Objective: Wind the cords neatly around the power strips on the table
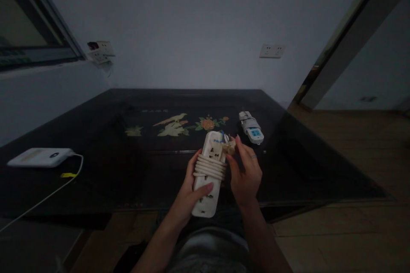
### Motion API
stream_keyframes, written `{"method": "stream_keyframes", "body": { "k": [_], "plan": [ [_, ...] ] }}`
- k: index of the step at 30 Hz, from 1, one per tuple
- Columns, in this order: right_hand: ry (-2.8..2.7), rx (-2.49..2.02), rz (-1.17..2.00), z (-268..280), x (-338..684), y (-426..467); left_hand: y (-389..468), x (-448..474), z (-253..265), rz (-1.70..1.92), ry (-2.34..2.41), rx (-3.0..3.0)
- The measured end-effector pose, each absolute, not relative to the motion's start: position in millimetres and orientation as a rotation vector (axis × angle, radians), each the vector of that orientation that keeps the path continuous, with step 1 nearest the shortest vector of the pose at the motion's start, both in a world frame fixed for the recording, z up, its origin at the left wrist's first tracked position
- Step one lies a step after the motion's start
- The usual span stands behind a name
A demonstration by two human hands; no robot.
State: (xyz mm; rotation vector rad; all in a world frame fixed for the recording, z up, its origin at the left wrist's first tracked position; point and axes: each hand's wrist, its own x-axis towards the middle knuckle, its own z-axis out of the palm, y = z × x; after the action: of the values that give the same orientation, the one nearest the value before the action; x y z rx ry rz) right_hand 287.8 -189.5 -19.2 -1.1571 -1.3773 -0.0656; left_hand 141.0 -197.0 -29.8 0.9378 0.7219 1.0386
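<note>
My left hand (189,190) grips a white power strip (205,204) from its left side, thumb lying across the sockets. The strip is tilted in the air over the table's near edge, its cord (209,167) wound several times round the middle. At the strip's upper right, my right hand (246,177) pinches the plug (229,147) at the cord's end between thumb and fingers. Dim light leaves the plug's prongs hard to make out. Farther back on the right, a second white power strip (250,128) with its cord wrapped round it lies on the table.
The dark glossy table (153,175) bears a painted bird and flowers. On its left lies a white power bank (43,157) with a cable (57,190) running off the near left. Wall sockets (272,50) are behind, and a doorway is at the right.
</note>
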Motion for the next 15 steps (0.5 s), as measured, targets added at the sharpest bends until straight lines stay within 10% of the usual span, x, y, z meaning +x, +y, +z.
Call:
{"method": "stream_keyframes", "body": {
  "k": [15],
  "plan": [
    [-1.267, -1.056, 0.333, -20, 304, -187, -191, 137, -34, 0.981, 0.659, 0.704]
  ]
}}
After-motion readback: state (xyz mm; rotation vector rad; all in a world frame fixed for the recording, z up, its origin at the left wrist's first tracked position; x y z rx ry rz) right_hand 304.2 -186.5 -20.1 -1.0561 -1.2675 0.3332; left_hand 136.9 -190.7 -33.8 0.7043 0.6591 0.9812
